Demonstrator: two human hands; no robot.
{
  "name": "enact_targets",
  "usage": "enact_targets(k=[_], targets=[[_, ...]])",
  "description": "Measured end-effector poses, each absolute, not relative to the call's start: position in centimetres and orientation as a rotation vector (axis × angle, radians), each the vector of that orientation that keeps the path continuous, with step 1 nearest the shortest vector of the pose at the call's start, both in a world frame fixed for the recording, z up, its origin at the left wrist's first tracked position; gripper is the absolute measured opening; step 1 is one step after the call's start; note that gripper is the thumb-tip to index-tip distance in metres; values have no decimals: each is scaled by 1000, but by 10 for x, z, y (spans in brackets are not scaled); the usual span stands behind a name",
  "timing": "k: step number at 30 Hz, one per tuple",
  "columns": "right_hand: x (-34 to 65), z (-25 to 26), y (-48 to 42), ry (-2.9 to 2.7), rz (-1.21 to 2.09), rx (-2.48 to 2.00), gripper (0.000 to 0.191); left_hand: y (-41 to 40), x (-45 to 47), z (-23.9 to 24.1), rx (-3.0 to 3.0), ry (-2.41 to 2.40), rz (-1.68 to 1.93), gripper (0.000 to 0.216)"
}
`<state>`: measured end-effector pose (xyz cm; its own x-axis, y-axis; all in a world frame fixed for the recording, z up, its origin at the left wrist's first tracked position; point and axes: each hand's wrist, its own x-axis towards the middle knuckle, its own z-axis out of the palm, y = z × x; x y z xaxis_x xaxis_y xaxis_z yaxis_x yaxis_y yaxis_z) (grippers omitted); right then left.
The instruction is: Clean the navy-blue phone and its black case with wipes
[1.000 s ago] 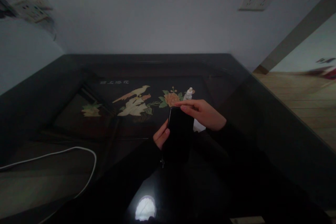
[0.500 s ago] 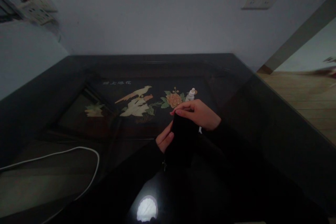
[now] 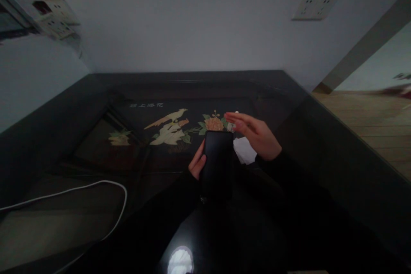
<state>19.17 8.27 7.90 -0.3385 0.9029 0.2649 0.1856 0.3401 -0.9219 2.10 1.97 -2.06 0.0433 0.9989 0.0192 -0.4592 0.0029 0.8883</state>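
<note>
From here I see the dark, glossy, broad worktop (image 3: 295, 102), and over it a flat black rectangular phone-like slab (image 3: 218, 162), long axis running near to far. The bare right hand (image 3: 255, 135), fingers straight and together around nothing, hangs just beyond its far right corner; the nearer bare left hand (image 3: 197, 163) pinches its left edge between thumb and fingers.

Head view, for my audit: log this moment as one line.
left hand: holding black flat device | right hand: open, near device's top | white sheet: partly behind right hand
</note>
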Motion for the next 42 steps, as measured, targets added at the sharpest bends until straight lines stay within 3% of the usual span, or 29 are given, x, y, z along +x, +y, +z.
enact_targets(k=[5,10,14,22,35,42], targets=[[217,41,55,-1569,1150,-1145,36,31,14,-13,710,700,1404,68],[205,15,20,-1743,1184,-1177,38,31,12,-18,672,822,1430,84],[190,12,10,-1847,1135,-1157,44,25,13,-24,785,916,1496,78],[183,-4,36,-1513,1604,-1153,58,54,13,-29,1237,1229,1317,83],[176,-2,71,-1743,1311,-1433,45,95,9,-5,1637,1852,666,64],[174,12,74,-2020,1043,-1640,40,92,17,11,1803,2005,269,67]])
